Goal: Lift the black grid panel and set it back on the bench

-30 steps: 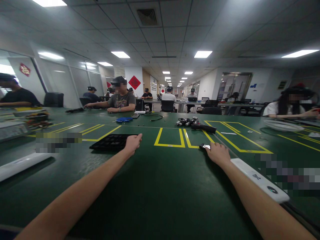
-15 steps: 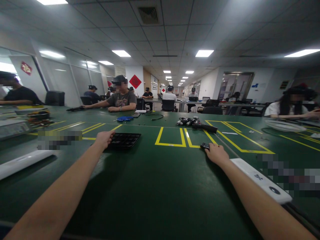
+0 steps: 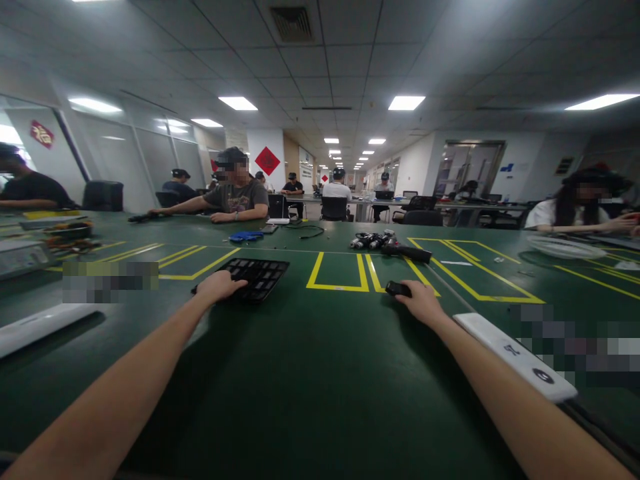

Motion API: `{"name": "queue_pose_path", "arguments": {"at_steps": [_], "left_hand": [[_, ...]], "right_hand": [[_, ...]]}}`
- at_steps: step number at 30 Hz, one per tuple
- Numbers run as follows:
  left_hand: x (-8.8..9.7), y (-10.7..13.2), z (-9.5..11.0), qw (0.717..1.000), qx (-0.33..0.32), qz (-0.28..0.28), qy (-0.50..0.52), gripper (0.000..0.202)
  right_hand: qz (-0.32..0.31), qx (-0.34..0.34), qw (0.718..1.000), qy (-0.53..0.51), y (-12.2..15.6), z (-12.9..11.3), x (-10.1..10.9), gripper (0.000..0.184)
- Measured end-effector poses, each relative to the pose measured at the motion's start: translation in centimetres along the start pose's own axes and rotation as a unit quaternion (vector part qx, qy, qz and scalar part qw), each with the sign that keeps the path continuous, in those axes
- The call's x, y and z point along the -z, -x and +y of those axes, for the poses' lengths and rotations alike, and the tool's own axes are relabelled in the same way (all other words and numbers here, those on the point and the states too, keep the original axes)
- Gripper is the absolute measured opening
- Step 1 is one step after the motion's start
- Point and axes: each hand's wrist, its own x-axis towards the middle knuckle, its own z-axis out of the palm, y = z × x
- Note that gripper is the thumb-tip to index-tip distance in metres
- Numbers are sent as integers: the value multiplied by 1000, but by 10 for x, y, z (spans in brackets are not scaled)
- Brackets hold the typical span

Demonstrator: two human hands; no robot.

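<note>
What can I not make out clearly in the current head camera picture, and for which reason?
Head view, hidden: part of the black tray, behind the left hand.
Head view, too small and dark: whether anything lies in the tray's compartments.
Head view, hidden: one end of the small black object, behind the right hand.
Head view, cut off by the left edge: the left white strip.

A green tabletop [image 3: 310, 387] marked with yellow lines [image 3: 323, 288] bears a long white bar [image 3: 500, 344] and a blue item [image 3: 246, 237].
</note>
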Motion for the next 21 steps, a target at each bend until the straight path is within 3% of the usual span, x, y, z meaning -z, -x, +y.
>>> {"name": "queue_pose_path", "arguments": {"at_steps": [2, 6, 11, 15, 21], "left_hand": [[-5, 7, 20, 1000, -24, 0, -12, 42], [-18, 38, 76, 982, -135, 27, 130, 32], [-44, 93, 128, 917, -253, -62, 301, 31], [-58, 118, 138, 883, -311, -117, 331, 31], [-56, 126, 130, 845, -383, -134, 347, 38]], "right_hand": [[1, 34, 998, -61, 2, -15, -1, 41], [-30, 100, 981, -165, 14, -50, -2, 43], [-41, 171, 941, -288, 32, -75, -6, 43], [-44, 242, 906, -344, 36, -81, -10, 39], [-76, 283, 896, -333, 44, -86, -10, 39]]}}
